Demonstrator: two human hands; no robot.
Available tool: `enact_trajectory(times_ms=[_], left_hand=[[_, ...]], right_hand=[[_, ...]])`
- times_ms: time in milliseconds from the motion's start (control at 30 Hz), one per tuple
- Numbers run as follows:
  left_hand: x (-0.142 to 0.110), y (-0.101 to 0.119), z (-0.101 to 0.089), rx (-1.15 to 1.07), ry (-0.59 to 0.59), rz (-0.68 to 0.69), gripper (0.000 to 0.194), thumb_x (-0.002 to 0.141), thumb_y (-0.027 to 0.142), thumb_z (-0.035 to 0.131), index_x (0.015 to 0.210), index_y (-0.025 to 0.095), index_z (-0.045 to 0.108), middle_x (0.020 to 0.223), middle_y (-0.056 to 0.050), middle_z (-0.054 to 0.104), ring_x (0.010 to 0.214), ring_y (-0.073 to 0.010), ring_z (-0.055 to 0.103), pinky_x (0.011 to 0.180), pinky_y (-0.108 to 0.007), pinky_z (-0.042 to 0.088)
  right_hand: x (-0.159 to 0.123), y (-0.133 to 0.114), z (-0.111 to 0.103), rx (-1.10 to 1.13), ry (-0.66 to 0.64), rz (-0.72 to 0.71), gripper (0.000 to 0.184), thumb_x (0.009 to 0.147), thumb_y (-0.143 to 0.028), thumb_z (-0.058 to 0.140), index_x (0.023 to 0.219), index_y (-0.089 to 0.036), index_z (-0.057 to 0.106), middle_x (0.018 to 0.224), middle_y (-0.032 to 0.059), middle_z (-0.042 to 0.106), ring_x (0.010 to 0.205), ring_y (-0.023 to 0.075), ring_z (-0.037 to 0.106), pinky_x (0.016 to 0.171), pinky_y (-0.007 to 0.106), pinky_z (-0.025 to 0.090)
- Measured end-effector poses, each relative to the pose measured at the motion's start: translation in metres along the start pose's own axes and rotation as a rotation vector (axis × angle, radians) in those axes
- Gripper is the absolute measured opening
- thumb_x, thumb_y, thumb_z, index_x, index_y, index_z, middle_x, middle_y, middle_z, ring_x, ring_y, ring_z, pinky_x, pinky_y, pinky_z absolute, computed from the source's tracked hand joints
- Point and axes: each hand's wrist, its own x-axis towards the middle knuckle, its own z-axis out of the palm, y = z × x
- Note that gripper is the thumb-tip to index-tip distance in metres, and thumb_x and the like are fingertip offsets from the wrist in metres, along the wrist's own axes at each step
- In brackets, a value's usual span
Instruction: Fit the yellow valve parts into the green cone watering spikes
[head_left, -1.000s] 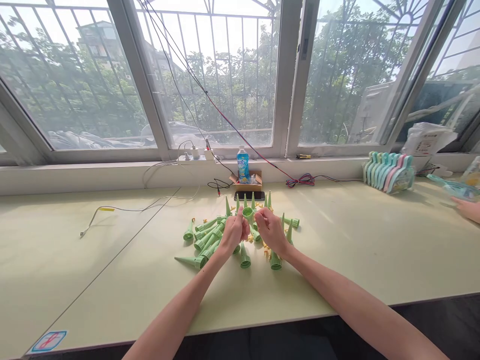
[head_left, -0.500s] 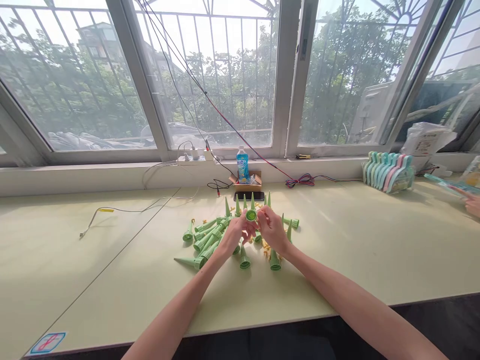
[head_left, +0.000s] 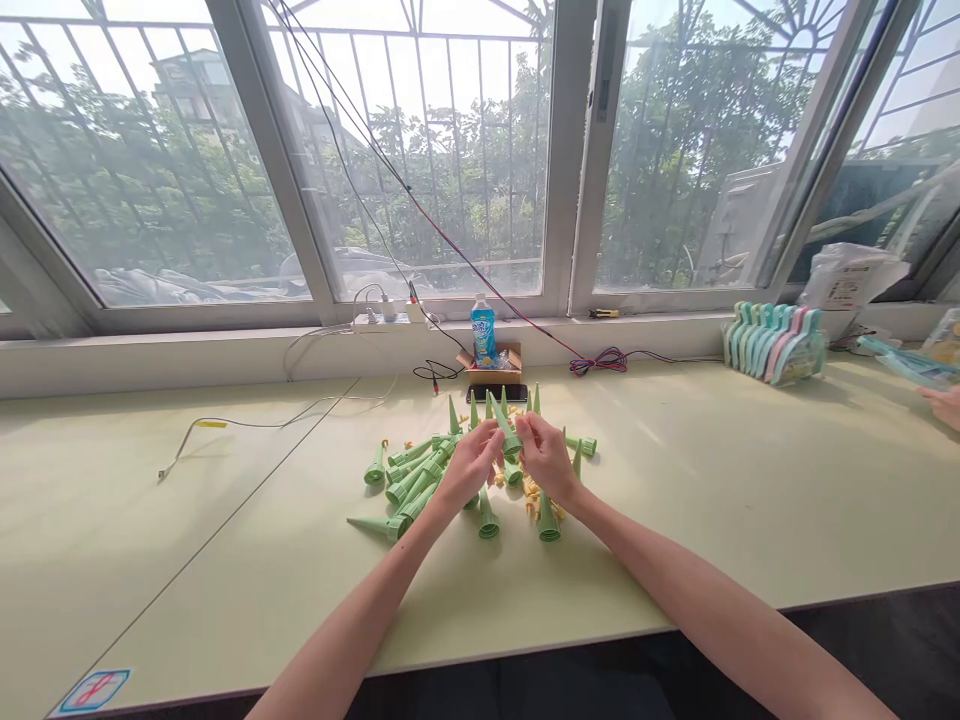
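Between my two hands is a green plant watering spike [head_left: 508, 436], its pointed end tipped up and away and its ribbed cap toward me. My right hand [head_left: 547, 460] grips the cap end from the right with bent fingers. From the left, the closed fingers of my left hand [head_left: 474, 464] meet the same spike. Several more green spikes lie in a pile [head_left: 420, 475] left of my hands, and some stand point up behind them. Small yellow plastic pieces [head_left: 531, 492] are scattered under and beside my right hand, partly hidden by it.
A blue-labelled bottle [head_left: 484, 335] stands in a small cardboard box [head_left: 495, 376], with a dark phone [head_left: 496, 394] in front. Cables [head_left: 607, 361] lie along the sill. Pastel hangers [head_left: 776, 343] stand at the back right. Another person's hand [head_left: 943, 405] shows at the right edge.
The held spike has turned: its round open end faced me before, and now its side shows with the point up. At the right edge, the other person's hand has shifted slightly.
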Motion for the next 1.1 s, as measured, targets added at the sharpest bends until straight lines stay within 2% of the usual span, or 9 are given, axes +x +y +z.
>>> enact_trajectory(times_ms=[133, 267, 433, 533, 700, 800, 900, 967, 1100], left_hand=[[0.001, -0.004, -0.001, 0.019, -0.035, 0.048, 0.045, 0.089, 0.05, 0.055, 0.121, 0.019, 0.057, 0.096, -0.008, 0.059, 0.066, -0.0136, 0.06, 0.039, -0.02, 0.047], [0.001, -0.009, -0.001, 0.082, -0.027, 0.098, 0.041, 0.09, 0.044, 0.055, 0.124, 0.022, 0.057, 0.11, -0.01, 0.059, 0.069, -0.0128, 0.059, 0.042, -0.02, 0.049], [0.002, -0.014, -0.002, 0.298, 0.04, 0.238, 0.032, 0.093, 0.037, 0.052, 0.121, 0.024, 0.061, 0.109, -0.008, 0.058, 0.074, -0.0118, 0.06, 0.055, -0.022, 0.055], [0.004, -0.017, -0.002, 0.417, 0.088, 0.319, 0.029, 0.094, 0.033, 0.051, 0.119, 0.025, 0.062, 0.107, -0.007, 0.056, 0.073, -0.0112, 0.059, 0.055, -0.022, 0.054], [0.006, -0.018, -0.003, 0.49, 0.162, 0.358, 0.029, 0.094, 0.031, 0.051, 0.12, 0.025, 0.06, 0.108, -0.007, 0.055, 0.071, -0.0107, 0.06, 0.058, -0.023, 0.053], [0.006, -0.014, -0.003, 0.46, 0.222, 0.308, 0.03, 0.094, 0.035, 0.048, 0.121, 0.023, 0.057, 0.103, -0.006, 0.057, 0.068, -0.0104, 0.059, 0.06, -0.024, 0.052], [0.005, -0.008, -0.003, 0.332, 0.26, 0.151, 0.033, 0.096, 0.044, 0.043, 0.112, 0.019, 0.057, 0.077, -0.001, 0.057, 0.054, -0.0095, 0.051, 0.05, -0.021, 0.042], [0.004, -0.002, -0.002, 0.215, 0.226, 0.044, 0.038, 0.095, 0.052, 0.041, 0.102, 0.018, 0.058, 0.061, 0.002, 0.052, 0.048, -0.0098, 0.045, 0.046, -0.021, 0.037], [0.001, 0.008, 0.001, 0.071, 0.114, -0.078, 0.044, 0.092, 0.059, 0.042, 0.086, 0.017, 0.056, 0.054, 0.002, 0.052, 0.044, -0.0092, 0.042, 0.045, -0.021, 0.032]], right_hand=[[0.001, -0.002, -0.001, -0.029, 0.012, -0.031, 0.041, 0.097, -0.048, 0.041, 0.066, -0.021, 0.034, 0.054, -0.0062, 0.033, 0.048, 0.0097, 0.03, 0.047, 0.024, 0.024], [0.001, -0.002, -0.002, -0.054, 0.023, -0.031, 0.043, 0.097, -0.047, 0.041, 0.064, -0.021, 0.034, 0.053, -0.0064, 0.031, 0.048, 0.0096, 0.028, 0.048, 0.024, 0.023], [0.001, -0.002, -0.002, -0.073, 0.032, -0.022, 0.044, 0.097, -0.046, 0.04, 0.061, -0.021, 0.038, 0.053, -0.0049, 0.036, 0.049, 0.0102, 0.03, 0.048, 0.025, 0.024], [0.001, -0.002, -0.001, -0.059, 0.036, -0.02, 0.044, 0.097, -0.047, 0.04, 0.062, -0.021, 0.039, 0.053, -0.0045, 0.039, 0.048, 0.0103, 0.03, 0.047, 0.025, 0.024], [0.0, 0.001, 0.001, -0.04, 0.063, -0.016, 0.042, 0.098, -0.048, 0.041, 0.065, -0.021, 0.037, 0.053, -0.0061, 0.035, 0.049, 0.0104, 0.03, 0.048, 0.024, 0.024], [0.0, 0.004, 0.002, -0.038, 0.074, -0.006, 0.04, 0.098, -0.049, 0.039, 0.069, -0.022, 0.04, 0.053, -0.0063, 0.037, 0.048, 0.0106, 0.033, 0.048, 0.024, 0.026], [0.0, 0.005, 0.001, -0.037, 0.068, -0.016, 0.039, 0.099, -0.049, 0.039, 0.072, -0.022, 0.042, 0.054, -0.0057, 0.041, 0.048, 0.0107, 0.037, 0.049, 0.024, 0.028], [-0.001, 0.005, 0.002, -0.025, 0.04, -0.034, 0.037, 0.099, -0.049, 0.039, 0.074, -0.021, 0.044, 0.056, -0.005, 0.045, 0.048, 0.0107, 0.04, 0.05, 0.023, 0.03], [-0.002, 0.004, 0.003, -0.017, -0.019, -0.067, 0.035, 0.099, -0.047, 0.04, 0.077, -0.021, 0.046, 0.058, -0.0043, 0.048, 0.049, 0.0108, 0.043, 0.05, 0.023, 0.032]])
